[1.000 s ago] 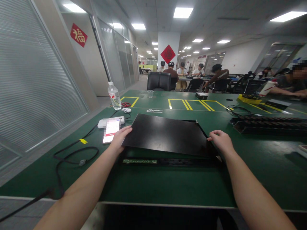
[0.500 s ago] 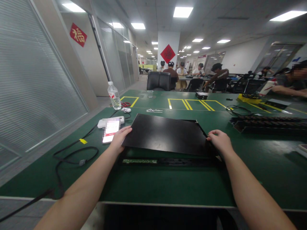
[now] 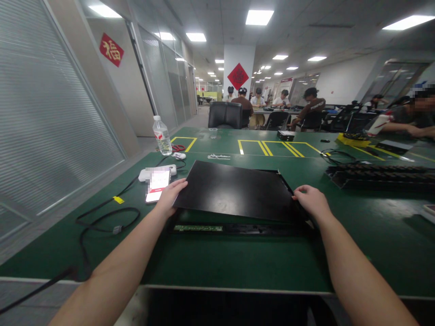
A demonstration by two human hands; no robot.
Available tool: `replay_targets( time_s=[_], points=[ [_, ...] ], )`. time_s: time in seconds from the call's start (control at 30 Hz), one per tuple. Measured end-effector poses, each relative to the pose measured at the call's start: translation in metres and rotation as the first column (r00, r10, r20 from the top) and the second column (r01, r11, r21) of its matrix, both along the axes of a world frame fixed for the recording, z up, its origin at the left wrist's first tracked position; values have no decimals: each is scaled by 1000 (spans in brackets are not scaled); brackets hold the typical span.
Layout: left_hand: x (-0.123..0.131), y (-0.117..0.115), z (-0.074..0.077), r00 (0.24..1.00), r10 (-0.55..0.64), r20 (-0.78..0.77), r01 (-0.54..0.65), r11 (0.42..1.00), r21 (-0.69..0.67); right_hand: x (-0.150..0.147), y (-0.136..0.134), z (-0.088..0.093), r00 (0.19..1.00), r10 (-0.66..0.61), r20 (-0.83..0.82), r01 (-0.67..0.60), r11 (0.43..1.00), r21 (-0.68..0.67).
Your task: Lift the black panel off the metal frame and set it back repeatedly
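Note:
A flat black panel [image 3: 234,188], glossy like a display screen, sits tilted over a black frame [image 3: 265,229]. A green circuit board strip [image 3: 198,228] shows along the frame's near side. My left hand [image 3: 171,195] pinches the panel's left edge, thumb on top. At the right edge, my right hand [image 3: 311,199] has its fingers closed where panel and frame side meet; which of the two it grips I cannot tell. Close beside my left hand lies a lit phone [image 3: 158,185].
A power strip [image 3: 144,174], a looping black cable [image 3: 102,222] and a water bottle [image 3: 162,136] are on the left. Black slotted bars [image 3: 380,176] lie at right. Beyond the panel are small white parts [image 3: 219,156] and a clear cup [image 3: 213,132]. Other people sit farther back.
My hands and the panel have hardly moved. In the background, a person in brown sits more upright, and the person at far right has shifted their arms.

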State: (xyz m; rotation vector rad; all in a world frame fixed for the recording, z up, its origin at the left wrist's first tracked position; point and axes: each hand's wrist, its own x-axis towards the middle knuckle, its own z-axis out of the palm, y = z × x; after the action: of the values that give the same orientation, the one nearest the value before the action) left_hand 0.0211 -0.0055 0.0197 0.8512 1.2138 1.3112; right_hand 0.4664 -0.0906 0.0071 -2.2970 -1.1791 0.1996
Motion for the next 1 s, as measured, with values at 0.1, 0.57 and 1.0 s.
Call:
replay_targets(
  time_s=[0.1, 0.57, 1.0],
  points=[
    [-1, 1, -1, 1000, -2, -11, 2, 1000, -2, 2, 1, -3, 997, 19, 74, -17, 1000, -26],
    [3, -4, 3, 999, -22, -26, 22, 1000, 3, -2, -1, 3, 991, 14, 132, -5, 998, -68],
    [1, -3, -2, 997, -40, -66, 41, 999, 18, 2, 0, -1, 988, 29, 153, -20, 998, -55]
  ],
)
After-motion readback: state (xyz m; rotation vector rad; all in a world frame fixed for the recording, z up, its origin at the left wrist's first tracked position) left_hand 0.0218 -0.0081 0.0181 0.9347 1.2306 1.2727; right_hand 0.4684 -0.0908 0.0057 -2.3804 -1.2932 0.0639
